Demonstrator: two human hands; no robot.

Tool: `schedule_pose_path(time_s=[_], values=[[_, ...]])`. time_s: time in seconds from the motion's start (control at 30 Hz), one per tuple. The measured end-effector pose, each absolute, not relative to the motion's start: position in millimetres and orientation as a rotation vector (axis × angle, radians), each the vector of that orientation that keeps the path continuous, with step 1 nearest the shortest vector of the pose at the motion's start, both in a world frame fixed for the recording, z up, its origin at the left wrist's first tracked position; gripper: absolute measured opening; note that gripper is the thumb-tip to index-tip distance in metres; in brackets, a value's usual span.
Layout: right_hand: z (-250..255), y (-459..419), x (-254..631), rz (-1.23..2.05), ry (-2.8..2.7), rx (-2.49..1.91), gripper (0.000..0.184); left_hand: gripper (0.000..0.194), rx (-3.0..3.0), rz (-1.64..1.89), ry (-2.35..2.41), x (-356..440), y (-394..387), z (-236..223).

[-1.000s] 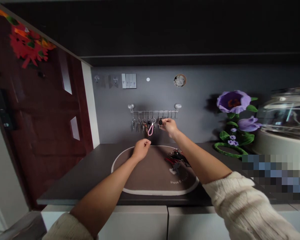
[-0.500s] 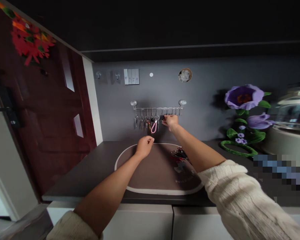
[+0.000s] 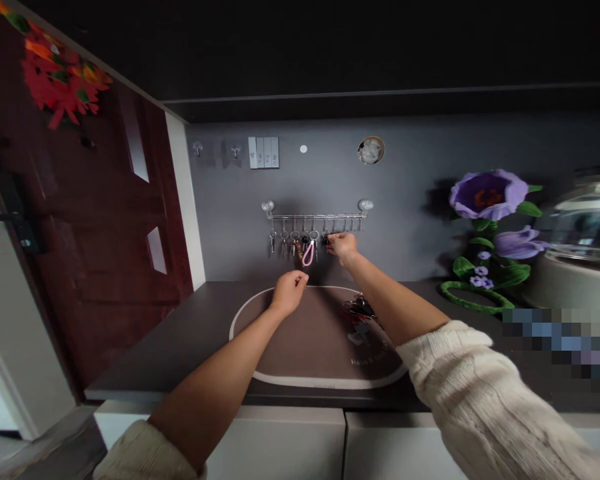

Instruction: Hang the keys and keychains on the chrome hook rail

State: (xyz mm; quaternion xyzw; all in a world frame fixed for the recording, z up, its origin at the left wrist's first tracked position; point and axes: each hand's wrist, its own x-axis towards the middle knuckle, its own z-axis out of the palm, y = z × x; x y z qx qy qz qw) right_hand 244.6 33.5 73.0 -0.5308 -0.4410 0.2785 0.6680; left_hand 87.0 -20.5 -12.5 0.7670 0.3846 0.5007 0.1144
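Note:
My right hand (image 3: pixel 343 248) is at the wall, its fingers pinched on a small dark bunch of keys (image 3: pixel 325 241) at one of the hooks of a metal hook rail (image 3: pixel 317 217). Several key sets hang to the left of it, among them one with a pink strap (image 3: pixel 308 254). Below the rail, my left hand (image 3: pixel 290 291) hovers over a brown mat (image 3: pixel 300 347) with its fingers closed; whether anything is in them I cannot make out. Partly behind my right forearm, a pile of keys (image 3: pixel 359 308) lies on the mat.
Purple fabric flowers (image 3: pixel 489 193) and a glass-topped appliance (image 3: pixel 575 260) stand on the right. A dark shelf (image 3: pixel 330 60) overhangs the counter (image 3: pixel 175 340). Above the rail are a switch panel (image 3: pixel 264 153) and a round wall hole (image 3: pixel 371 151). At left is a dark red door (image 3: pixel 115 267).
My right hand has dropped very slightly, and the dark keys at its fingertips hang by the hook. The left hand is nearly still.

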Motion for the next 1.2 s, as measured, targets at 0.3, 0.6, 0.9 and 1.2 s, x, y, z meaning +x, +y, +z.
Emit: schedule_pose_path(time_s=[0.3,0.6,0.9,1.2], values=[[75,13,253,0.697,-1.1,-1.27,0.007,0.023,2.192,1.449,1.11,86,-24,-9],[67,-45,272,0.868,-1.336,-1.18,0.004,0.018,2.104,1.354,1.045,95,-37,14],[30,-73,295,0.748,-1.563,-1.241,0.005,0.009,1.885,1.178,1.051,128,-43,25],[7,-75,309,0.708,-1.85,-1.334,0.012,0.019,1.881,0.707,0.768,124,-35,-7]])
